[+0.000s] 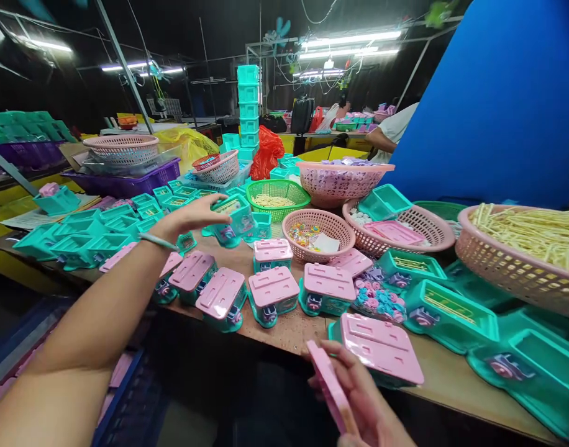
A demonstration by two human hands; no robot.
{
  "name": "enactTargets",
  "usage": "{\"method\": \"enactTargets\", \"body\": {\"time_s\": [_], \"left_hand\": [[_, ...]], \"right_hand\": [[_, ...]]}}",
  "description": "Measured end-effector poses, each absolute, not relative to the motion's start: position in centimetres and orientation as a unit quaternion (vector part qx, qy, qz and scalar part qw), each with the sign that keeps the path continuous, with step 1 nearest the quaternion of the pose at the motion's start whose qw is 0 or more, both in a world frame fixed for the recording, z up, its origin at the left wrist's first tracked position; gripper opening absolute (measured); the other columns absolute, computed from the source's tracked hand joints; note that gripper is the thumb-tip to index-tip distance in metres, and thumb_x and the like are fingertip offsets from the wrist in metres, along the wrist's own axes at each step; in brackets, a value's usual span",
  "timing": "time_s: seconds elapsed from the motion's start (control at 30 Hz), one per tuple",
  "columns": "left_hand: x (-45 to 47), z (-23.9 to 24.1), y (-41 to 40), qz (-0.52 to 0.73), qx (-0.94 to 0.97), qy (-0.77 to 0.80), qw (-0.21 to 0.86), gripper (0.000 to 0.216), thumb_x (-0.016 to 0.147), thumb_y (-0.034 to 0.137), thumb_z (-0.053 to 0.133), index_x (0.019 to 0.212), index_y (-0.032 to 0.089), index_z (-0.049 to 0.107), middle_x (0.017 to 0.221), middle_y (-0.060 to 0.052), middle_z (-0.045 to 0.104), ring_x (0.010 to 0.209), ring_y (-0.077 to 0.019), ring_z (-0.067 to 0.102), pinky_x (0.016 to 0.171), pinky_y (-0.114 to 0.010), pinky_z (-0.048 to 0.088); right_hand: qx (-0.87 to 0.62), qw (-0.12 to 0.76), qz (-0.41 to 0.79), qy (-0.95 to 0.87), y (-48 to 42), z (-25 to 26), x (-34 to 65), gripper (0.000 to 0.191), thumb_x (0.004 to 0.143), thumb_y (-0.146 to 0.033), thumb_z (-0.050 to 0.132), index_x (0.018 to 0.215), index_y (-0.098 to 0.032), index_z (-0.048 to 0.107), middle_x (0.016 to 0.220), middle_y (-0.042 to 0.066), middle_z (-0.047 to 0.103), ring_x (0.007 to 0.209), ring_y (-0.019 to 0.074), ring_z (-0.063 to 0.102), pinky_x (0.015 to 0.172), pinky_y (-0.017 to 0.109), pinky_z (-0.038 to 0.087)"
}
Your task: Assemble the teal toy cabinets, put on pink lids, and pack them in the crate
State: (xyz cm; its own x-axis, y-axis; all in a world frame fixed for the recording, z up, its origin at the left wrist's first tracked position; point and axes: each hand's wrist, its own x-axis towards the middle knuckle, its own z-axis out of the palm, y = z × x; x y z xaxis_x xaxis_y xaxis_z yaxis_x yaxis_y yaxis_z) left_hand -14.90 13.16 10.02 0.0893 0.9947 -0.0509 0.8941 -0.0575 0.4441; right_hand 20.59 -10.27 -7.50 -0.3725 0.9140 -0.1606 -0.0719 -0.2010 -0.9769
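My left hand (195,214) reaches across the table, its fingers and thumb gripping the near end of an open teal plastic box (240,220). Pale sticks show inside that box, and a small dark-and-pink piece sits on its side. Close to me, my right hand (359,391) pinches a pink plastic lid (330,385), held on edge in front of the table. Just beyond it stands a teal box with a pink lid (380,347) on top. Several more pink-lidded boxes (273,288) form a row along the table's front.
Open teal boxes (456,313) crowd the right and the left. Baskets hold yellow sticks (536,239), small colourful pieces (307,234) and pink lids (396,233). Below left is a blue crate (121,403) with pink parts. Another person's arm (382,141) shows behind a blue panel (489,112).
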Motion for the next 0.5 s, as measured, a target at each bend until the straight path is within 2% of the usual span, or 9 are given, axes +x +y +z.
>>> {"method": "enactTargets", "body": {"time_s": [0.03,0.1,0.2,0.27,0.33,0.5], "left_hand": [[-14.0,11.1,11.0,0.149,0.737,0.630,0.194,0.087,0.078,0.048,0.069,0.157,0.028,0.040,0.161,-0.007,0.047,0.143,-0.0309,0.051,0.111,-0.036,0.048],[-11.6,11.5,5.8,0.143,0.795,0.538,0.241,0.085,0.076,0.045,0.073,0.154,0.029,0.046,0.155,-0.007,0.054,0.139,-0.0357,0.054,0.111,-0.044,0.048],[-7.0,8.0,-2.5,0.148,0.847,0.415,0.298,0.091,0.072,0.033,0.078,0.156,0.029,0.043,0.147,-0.009,0.060,0.128,-0.0355,0.061,0.110,-0.050,0.050],[-4.5,4.1,-6.9,0.190,0.858,0.335,0.340,0.096,0.073,0.026,0.078,0.159,0.029,0.036,0.148,-0.011,0.058,0.130,-0.0355,0.060,0.113,-0.051,0.047],[-2.8,0.4,-10.0,0.227,0.844,0.314,0.371,0.094,0.075,0.026,0.080,0.158,0.032,0.037,0.146,-0.011,0.059,0.129,-0.0361,0.060,0.114,-0.053,0.046],[-2.1,-5.6,-12.9,0.262,0.749,0.366,0.487,0.094,0.072,0.039,0.090,0.152,0.034,0.041,0.143,-0.011,0.059,0.127,-0.0359,0.060,0.114,-0.055,0.045]], "right_hand": [[-0.428,0.394,0.635,-0.508,-10.7,-6.9,21.4,0.102,0.067,-0.080,0.077,0.153,-0.034,0.047,0.158,0.012,0.052,0.140,0.0351,0.056,0.116,0.045,0.045],[-0.454,0.449,0.581,-0.504,-11.6,-5.4,23.1,0.100,0.067,-0.085,0.073,0.149,-0.032,0.052,0.155,0.012,0.055,0.142,0.0360,0.054,0.114,0.043,0.049],[-0.447,0.514,0.518,-0.517,-12.6,-3.6,24.2,0.093,0.073,-0.082,0.071,0.147,-0.029,0.055,0.150,0.013,0.060,0.131,0.0368,0.064,0.108,0.046,0.054],[-0.429,0.509,0.548,-0.507,-12.9,-3.8,24.0,0.079,0.081,-0.075,0.070,0.144,-0.029,0.058,0.151,0.011,0.060,0.129,0.0358,0.065,0.108,0.049,0.055],[-0.422,0.504,0.594,-0.465,-13.4,-5.1,23.3,0.072,0.083,-0.072,0.069,0.141,-0.030,0.060,0.151,0.008,0.060,0.136,0.0343,0.060,0.115,0.050,0.049],[-0.454,0.464,0.666,-0.369,-16.8,-9.1,21.3,0.067,0.090,-0.069,0.061,0.143,-0.028,0.056,0.154,0.009,0.058,0.142,0.0322,0.055,0.120,0.052,0.043]]}}
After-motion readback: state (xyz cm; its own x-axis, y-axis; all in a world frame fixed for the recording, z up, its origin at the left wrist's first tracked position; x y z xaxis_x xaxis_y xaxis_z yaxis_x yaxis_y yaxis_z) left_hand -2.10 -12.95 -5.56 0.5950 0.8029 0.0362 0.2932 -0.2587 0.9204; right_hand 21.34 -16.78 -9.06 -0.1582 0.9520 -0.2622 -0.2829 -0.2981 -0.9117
